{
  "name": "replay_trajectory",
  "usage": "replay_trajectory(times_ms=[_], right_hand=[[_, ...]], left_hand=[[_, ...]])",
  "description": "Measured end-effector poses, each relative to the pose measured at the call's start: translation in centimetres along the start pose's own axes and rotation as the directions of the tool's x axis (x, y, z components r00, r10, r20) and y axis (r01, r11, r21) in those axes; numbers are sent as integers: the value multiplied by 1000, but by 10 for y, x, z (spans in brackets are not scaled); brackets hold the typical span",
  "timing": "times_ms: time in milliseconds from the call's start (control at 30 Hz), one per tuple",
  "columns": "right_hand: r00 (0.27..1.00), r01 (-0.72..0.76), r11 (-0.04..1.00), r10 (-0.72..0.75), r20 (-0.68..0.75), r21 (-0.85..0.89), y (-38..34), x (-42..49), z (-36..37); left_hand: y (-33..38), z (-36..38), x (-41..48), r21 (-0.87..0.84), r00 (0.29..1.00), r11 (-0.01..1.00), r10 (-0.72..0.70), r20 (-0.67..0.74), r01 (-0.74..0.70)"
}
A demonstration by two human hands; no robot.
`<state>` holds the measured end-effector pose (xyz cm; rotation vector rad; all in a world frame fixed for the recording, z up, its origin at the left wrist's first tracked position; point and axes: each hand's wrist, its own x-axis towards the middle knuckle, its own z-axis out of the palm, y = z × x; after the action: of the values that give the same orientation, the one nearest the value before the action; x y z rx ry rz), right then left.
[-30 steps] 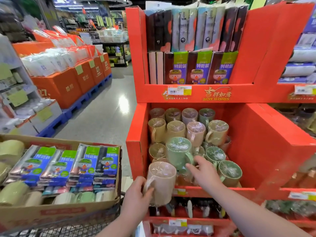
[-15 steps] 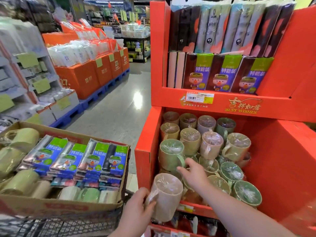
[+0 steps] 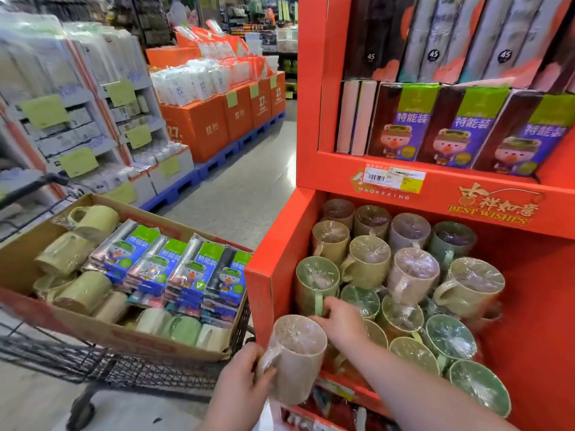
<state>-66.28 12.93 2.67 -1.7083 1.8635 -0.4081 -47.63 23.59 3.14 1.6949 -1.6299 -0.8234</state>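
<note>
Your left hand (image 3: 239,387) grips a beige mug (image 3: 295,362) wrapped in clear film. It holds the mug at the handle side, low and near, just in front of the left corner of a red display shelf (image 3: 273,275).

Your right hand (image 3: 340,325) reaches into the shelf with its fingers bent at the handle of a green mug (image 3: 315,281), at the near left of the piled mugs. It is unclear whether it grips the handle or only touches it.

To the left, a cardboard box (image 3: 93,334) in a shopping cart (image 3: 124,368) holds more mugs and packets.

The pile looks loose and the film slippery, so steady the green mug first. Then set the beige mug with its mouth toward you like its neighbours, handle turned aside, snug in a gap. Let go only once it sits firm.
</note>
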Motion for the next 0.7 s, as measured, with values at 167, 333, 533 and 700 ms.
replay_trajectory(times_ms=[167,333,533,700], right_hand=[[998,33,999,-31,56,-22,-4,11,-2],[981,90,996,-92,174,17,6,16,-7],[970,111,993,-117,213,39,21,13,-21],[984,63,938,-116,135,341,29,-11,-53]], left_hand=[[4,3,-3,11,998,999,-52,-43,53],[6,8,-3,13,995,997,-75,-69,76],[19,12,-1,-36,996,999,-43,-73,40],[41,21,5,-129,995,991,17,-100,-30]])
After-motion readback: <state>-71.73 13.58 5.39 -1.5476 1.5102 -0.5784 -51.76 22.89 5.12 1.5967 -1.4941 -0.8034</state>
